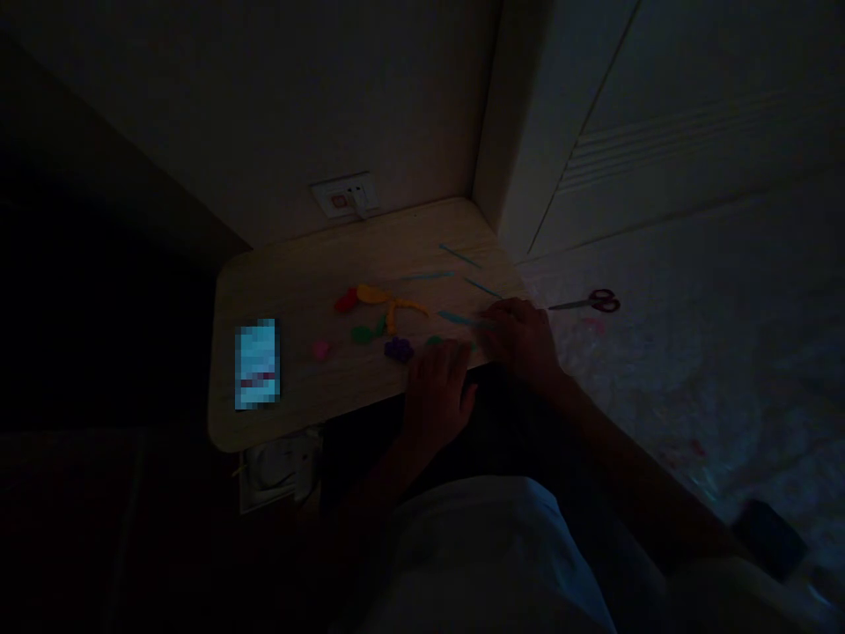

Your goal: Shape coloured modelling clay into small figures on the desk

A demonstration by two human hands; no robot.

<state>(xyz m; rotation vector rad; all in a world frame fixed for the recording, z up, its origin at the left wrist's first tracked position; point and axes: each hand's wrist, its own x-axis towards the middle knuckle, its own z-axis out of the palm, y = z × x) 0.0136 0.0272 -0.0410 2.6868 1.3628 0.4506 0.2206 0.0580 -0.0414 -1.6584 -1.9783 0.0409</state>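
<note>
The scene is dim. My right hand (525,339) is at the right end of a small wooden table, its fingers closed around one end of a light-blue plastic modelling-clay tool (455,318) that points left. My left hand (439,392) rests at the near edge with its fingers stretched out, next to a green clay piece (434,341). Just left of it lies a purple flower-like clay piece (399,350). Beyond are an orange curved clay strip (392,317), a yellow-orange piece (371,293), a red piece (345,301) and another green piece (363,335).
More thin blue tools (460,255) lie toward the table's back. A pink lump (320,350) and a lit phone (257,364) are on the left. Red-handled scissors (603,301) lie right of the table. A wall socket (344,195) with a plug is behind.
</note>
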